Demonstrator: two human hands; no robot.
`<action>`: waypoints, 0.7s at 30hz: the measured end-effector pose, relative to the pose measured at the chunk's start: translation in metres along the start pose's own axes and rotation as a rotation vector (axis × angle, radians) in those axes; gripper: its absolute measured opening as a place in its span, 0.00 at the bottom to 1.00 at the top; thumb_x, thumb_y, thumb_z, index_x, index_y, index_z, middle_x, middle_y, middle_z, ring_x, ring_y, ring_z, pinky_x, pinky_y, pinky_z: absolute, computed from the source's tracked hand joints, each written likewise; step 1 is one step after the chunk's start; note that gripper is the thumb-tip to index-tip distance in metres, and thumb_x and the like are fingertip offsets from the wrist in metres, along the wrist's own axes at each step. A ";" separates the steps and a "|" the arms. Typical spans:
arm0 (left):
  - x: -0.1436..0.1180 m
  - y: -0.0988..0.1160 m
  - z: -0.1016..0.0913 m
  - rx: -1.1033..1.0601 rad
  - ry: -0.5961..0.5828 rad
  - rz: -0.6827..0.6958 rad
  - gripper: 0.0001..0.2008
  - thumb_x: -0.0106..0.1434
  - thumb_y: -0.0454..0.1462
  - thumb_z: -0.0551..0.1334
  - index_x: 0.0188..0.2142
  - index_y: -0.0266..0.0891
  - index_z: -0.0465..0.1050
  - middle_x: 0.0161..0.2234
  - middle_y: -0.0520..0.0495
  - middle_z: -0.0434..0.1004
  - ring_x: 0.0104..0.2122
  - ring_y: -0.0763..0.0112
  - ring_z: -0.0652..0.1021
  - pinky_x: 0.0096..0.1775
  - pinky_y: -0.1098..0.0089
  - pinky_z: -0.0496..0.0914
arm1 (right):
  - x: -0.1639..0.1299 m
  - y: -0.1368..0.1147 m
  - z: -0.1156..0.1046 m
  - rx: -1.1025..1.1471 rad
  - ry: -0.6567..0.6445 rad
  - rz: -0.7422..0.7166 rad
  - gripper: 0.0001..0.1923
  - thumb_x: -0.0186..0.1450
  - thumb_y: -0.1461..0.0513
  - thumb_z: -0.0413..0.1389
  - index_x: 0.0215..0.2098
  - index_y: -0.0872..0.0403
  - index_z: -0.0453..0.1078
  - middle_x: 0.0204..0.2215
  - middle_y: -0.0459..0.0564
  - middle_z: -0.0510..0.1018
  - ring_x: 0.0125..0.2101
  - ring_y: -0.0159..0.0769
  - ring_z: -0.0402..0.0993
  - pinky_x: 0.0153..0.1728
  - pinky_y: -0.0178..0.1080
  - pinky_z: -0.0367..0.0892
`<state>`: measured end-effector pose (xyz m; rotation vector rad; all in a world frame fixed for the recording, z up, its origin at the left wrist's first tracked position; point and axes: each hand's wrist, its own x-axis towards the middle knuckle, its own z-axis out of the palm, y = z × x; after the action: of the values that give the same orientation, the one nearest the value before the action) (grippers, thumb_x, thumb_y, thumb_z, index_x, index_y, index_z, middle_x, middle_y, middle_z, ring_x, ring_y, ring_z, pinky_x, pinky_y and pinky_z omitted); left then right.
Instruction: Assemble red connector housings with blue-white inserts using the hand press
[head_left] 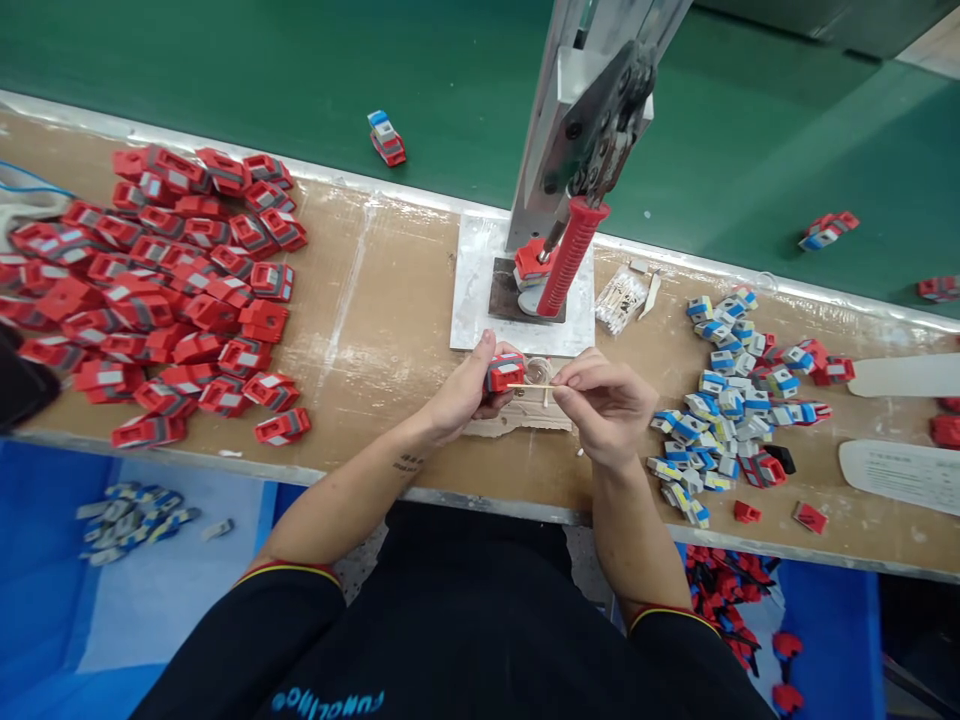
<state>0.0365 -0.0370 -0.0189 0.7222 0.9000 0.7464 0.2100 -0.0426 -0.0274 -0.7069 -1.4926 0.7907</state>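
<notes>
One held block [505,373], brown bench [397,290], green surface [457,90] beyond, blue bins [37,530].

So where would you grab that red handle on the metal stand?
Probably mid-length on the ribbed red handle, coming from the right. It is long, with its free end slanting to the near side, so a palm could wrap across it; a red piece sits close on its left, while the right side looks freer.

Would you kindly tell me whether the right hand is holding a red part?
No, the left hand holds a red part; the right hand pinches a thin stick.
</notes>
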 end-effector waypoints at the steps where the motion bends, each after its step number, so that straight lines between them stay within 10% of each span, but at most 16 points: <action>1: 0.000 0.000 0.000 0.004 -0.003 0.000 0.35 0.67 0.70 0.50 0.34 0.41 0.65 0.15 0.59 0.58 0.14 0.79 0.53 0.17 0.77 0.46 | 0.000 0.000 0.000 0.000 -0.007 0.005 0.06 0.67 0.66 0.66 0.36 0.48 0.76 0.28 0.43 0.84 0.28 0.34 0.80 0.30 0.39 0.73; 21: 0.000 -0.001 -0.003 0.015 -0.028 -0.011 0.34 0.66 0.71 0.50 0.32 0.42 0.63 0.14 0.60 0.57 0.14 0.80 0.50 0.18 0.77 0.44 | 0.001 0.000 -0.013 -0.092 -0.031 0.023 0.06 0.67 0.65 0.66 0.34 0.47 0.76 0.28 0.44 0.84 0.28 0.34 0.79 0.30 0.40 0.73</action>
<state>0.0342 -0.0368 -0.0209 0.7391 0.8841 0.7191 0.2228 -0.0404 -0.0267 -0.7851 -1.5594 0.7566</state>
